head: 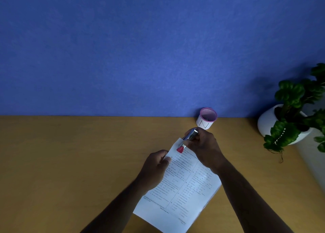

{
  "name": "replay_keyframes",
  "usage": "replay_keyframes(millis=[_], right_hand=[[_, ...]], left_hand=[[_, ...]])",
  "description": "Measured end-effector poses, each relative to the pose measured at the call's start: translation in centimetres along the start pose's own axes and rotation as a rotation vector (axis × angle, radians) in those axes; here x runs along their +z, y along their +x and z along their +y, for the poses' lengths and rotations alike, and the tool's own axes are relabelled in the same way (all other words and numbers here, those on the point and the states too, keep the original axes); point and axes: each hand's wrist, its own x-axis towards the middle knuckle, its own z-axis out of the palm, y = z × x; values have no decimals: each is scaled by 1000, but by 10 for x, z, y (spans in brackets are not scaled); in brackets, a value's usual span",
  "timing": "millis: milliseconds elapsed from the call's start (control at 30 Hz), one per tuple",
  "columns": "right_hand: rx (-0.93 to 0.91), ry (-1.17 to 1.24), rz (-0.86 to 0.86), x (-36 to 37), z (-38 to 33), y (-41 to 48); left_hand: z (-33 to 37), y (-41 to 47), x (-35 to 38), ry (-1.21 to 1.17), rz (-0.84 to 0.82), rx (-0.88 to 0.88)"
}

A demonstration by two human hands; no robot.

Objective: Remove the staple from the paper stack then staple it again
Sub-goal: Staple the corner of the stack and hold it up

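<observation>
printed paper stack point(182, 185), stapler point(188, 139) on corner

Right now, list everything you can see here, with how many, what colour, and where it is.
paper stack: one, white with printed text, held over the desk centre
stapler: one, silver with a red end, at the stack's top corner
cup: one, white with a pink rim, against the wall
potted plant: one, green leaves in a white pot, far right
desk: one, tan wood
wall: one, blue, behind the desk
left hand: gripping the stack's left edge
right hand: gripping the stapler
</observation>
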Motion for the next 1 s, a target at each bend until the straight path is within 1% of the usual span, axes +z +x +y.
replay_keyframes(millis=[133,267,400,567,733,900,1000], right_hand=[[10,-2,30,2,-1,1],[20,41,15,1,-1,2],[71,185,-7,-1,-2,0],[70,307,-15,-3,-5,-3],[74,350,103,-4,2,2],[98,547,247,-11,12,7],[184,724,275,-14,20,7]], left_hand=[[0,1,1,-9,-18,3],[-1,2,1,-6,-9,3],[-7,4,-1,-42,5,12],[-12,6,-3,-76,18,-14],[-9,3,-8,-109,54,-69],[-13,1,-11,-103,104,-117],[-19,3,-13,-114,128,-132]])
